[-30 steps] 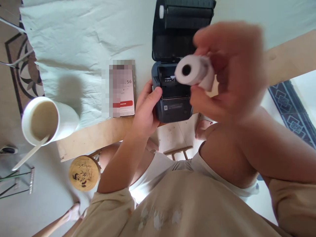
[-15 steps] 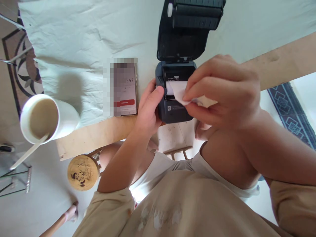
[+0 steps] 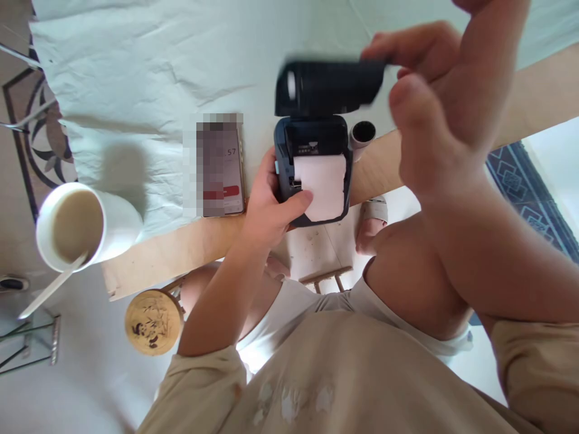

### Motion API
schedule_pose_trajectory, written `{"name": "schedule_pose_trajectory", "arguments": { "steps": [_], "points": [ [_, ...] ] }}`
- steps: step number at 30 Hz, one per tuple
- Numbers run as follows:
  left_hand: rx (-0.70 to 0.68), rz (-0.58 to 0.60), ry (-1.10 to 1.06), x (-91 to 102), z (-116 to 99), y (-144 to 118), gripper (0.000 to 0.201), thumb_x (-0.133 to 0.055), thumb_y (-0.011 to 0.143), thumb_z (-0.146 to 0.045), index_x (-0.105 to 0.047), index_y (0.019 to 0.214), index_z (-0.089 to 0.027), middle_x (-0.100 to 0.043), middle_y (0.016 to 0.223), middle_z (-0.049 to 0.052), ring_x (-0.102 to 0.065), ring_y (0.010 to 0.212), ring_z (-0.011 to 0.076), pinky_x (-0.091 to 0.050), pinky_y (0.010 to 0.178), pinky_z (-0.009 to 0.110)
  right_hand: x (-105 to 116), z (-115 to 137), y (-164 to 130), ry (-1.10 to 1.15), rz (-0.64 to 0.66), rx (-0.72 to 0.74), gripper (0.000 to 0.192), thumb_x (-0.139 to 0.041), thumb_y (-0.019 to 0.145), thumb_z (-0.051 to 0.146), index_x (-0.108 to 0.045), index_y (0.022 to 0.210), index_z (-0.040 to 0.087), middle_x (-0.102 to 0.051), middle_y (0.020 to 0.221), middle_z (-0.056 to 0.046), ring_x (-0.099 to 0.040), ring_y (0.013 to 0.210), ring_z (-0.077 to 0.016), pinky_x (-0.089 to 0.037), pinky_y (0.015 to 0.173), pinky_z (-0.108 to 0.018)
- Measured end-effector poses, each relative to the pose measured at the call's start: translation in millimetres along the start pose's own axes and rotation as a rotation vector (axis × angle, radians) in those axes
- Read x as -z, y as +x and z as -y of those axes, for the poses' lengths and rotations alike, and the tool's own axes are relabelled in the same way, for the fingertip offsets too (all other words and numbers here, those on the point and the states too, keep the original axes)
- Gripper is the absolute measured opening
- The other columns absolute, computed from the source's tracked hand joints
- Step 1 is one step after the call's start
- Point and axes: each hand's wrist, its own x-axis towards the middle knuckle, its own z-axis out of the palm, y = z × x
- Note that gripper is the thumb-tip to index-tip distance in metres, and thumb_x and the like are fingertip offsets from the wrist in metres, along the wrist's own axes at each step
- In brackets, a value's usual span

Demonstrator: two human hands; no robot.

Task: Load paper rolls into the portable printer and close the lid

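A small dark label printer (image 3: 283,181) sits at the front edge of the table with its lid (image 3: 332,87) partly raised. White paper (image 3: 328,187) lies flat over the front of its body. My left hand (image 3: 271,208) grips the printer's left side, the thumb pressing on the paper's edge. At the lid's right edge is my right hand (image 3: 441,90), slightly blurred, with the fingertips on top and the thumb below. Just right of the printer stands a short white tube (image 3: 359,147) with a dark opening.
A phone (image 3: 221,169) with a lit screen, partly pixelated, lies left of the printer. Farther left, a white cup (image 3: 120,223) holds a tan drink and a spoon (image 3: 52,292). Pale cloth (image 3: 181,66) covers the wooden table (image 3: 167,259). A round stool (image 3: 154,322) stands below.
My right hand has let go of the paper and moved up to the lid, which has tilted down from wide open. The paper now lies over the printer's front, and the white tube is uncovered.
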Motion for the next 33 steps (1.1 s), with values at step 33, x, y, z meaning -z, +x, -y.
{"name": "schedule_pose_trajectory", "arguments": {
  "steps": [33],
  "points": [
    [0.223, -0.216, -0.185, -13.9, -9.4, -1.0, 0.050, -0.048, 0.097, -0.066, -0.067, 0.115, -0.024, -0.071, 0.122, 0.007, -0.065, 0.127, 0.0285, -0.060, 0.098, 0.037, 1.1, 2.7, -9.8, -0.451, 0.488, 0.191, 0.052, -0.066, 0.089, 0.048, -0.050, 0.135, 0.027, -0.060, 0.140, -0.010, -0.061, 0.127, -0.0268, -0.049, 0.094, -0.041]
  ]
}}
